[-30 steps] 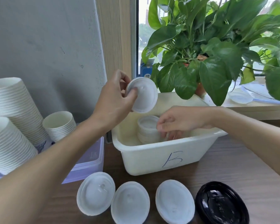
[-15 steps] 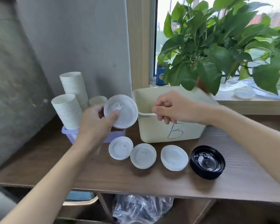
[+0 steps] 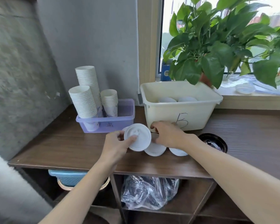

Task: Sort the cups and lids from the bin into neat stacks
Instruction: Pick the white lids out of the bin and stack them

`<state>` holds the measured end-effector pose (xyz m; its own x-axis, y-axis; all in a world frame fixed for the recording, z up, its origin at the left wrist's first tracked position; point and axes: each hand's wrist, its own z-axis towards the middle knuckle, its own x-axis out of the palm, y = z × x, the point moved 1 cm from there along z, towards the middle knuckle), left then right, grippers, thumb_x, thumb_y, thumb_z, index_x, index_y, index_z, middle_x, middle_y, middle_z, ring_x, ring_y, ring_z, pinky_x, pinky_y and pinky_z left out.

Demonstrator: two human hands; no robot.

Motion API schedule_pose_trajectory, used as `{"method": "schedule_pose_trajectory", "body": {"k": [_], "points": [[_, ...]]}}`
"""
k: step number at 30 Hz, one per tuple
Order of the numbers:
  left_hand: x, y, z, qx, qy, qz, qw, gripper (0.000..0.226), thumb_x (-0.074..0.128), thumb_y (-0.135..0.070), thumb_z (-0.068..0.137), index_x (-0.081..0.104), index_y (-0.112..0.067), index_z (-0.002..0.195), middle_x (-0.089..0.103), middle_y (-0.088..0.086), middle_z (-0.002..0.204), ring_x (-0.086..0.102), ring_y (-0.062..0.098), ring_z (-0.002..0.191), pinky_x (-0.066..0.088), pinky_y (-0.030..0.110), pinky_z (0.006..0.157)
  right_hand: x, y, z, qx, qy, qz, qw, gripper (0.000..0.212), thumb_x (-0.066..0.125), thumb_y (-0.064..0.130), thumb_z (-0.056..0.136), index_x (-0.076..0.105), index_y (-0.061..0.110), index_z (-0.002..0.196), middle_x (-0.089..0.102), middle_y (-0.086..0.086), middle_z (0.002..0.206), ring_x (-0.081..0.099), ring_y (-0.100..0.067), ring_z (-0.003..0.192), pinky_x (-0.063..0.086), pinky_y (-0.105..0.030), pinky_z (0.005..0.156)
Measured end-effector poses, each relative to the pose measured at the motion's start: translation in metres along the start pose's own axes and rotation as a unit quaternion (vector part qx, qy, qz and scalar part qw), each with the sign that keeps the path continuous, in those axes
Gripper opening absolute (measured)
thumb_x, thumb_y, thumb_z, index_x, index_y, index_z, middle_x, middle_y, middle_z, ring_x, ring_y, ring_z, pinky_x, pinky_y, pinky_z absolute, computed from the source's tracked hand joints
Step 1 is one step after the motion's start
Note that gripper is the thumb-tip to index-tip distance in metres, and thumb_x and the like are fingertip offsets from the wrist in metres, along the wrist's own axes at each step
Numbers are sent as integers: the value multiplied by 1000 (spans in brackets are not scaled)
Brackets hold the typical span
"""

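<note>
1. Well, at the far left the cup stacks [image 3: 87, 101] stand in the purple tray [image 3: 120, 122]. They are tall and light, so a careless swing of my left forearm could tip them.
2. My left hand [image 3: 115, 146] pinches a white lid [image 3: 137, 137], thumb on its top face and fingers behind its rim. I hold it tilted toward me, low over the table [image 3: 249, 135]. Because I grip only one side, I judge the lid could pivot out and land on its edge instead of nesting.
3. Just right of it, two more white lids [image 3: 155, 149] lie flat on the table, and the held lid overlaps the nearer one in view. If I set it down off-centre, the pile would sit crooked and slide.
4. My right hand [image 3: 168, 135] hangs over those lids, just in front of the bin [image 3: 168, 115], fingers curled downward. I cannot tell whether it grasps anything. Both hands crowd one spot, so knuckles could knock the held lid loose.
5. Inside the bin, pale rounded pieces [image 3: 167, 99] wait to be sorted. Farther right lies the black lid [image 3: 213, 142], which ought to stay out of the white pile.
</note>
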<state>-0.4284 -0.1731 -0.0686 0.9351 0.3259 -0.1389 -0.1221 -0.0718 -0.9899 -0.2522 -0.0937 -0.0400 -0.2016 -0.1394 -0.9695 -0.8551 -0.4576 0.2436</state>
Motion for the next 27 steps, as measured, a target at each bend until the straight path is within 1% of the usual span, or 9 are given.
{"method": "schedule_pose_trajectory", "body": {"k": [2,5,10,12,14,16,19,24,27], "points": [[1,5,0,5,0,6,1000,19,79,-14,84,73,-5,100,75,11,93,66,14,80,52,21,66,4,-1,3,8,10,-13,1000,44,58,29,85,51,20,128,58,1,123,52,-24,115,35,-43,100],[2,8,1,5,-2,2,1000,20,79,-13,83,73,-5,100,75,10,95,65,13,80,50,17,67,5,-4,6,12,7,3,1000,35,60,32,84,57,23,117,62,4,114,53,-21,109,34,-42,98],[4,2,1,13,3,-7,1000,18,78,-13,84,73,-4,99,75,12,94,67,15,78,52,18,58,6,-12,7,14,-45,122,991,17,68,34,82,65,24,94,64,10,87,60,-16,90,45,-35,87],[4,-2,0,17,10,-15,1000,17,79,-17,84,74,-7,98,76,10,93,68,16,81,55,25,66,2,-13,4,5,-69,212,975,7,69,27,83,67,20,85,66,7,78,62,-15,80,51,-30,75],[4,-5,-2,22,20,-19,999,18,79,-22,84,76,-11,98,77,6,93,69,16,88,54,28,79,-4,-11,-1,2,-103,270,957,8,69,20,85,67,18,77,66,3,72,59,-10,69,47,-17,62],[5,-7,-3,19,35,-54,998,20,79,-25,83,77,-12,98,78,5,94,71,20,95,53,31,90,-11,-10,-7,5,-149,310,939,8,70,18,84,68,16,76,67,3,71,55,-5,63,42,-9,55],[12,-9,-6,12,60,-106,992,22,79,-26,83,76,-11,100,77,10,101,70,29,102,51,43,98,-14,-7,-16,14,-196,389,900,6,72,17,83,70,15,79,67,1,74,54,-6,64,43,-11,58],[21,-2,-14,-12,89,-167,982,32,76,-25,84,64,-8,109,73,9,99,67,18,86,55,30,69,5,-4,-31,41,-221,496,839,3,69,18,87,71,17,86,68,-2,86,58,-11,78,46,-16,70],[23,10,-17,9,92,-143,985,38,79,-28,83,60,-8,109,71,18,104,64,20,89,48,34,78,23,-1,-34,57,-211,540,813,10,63,23,91,69,30,88,71,4,97,62,-13,95,49,-23,82]]}}
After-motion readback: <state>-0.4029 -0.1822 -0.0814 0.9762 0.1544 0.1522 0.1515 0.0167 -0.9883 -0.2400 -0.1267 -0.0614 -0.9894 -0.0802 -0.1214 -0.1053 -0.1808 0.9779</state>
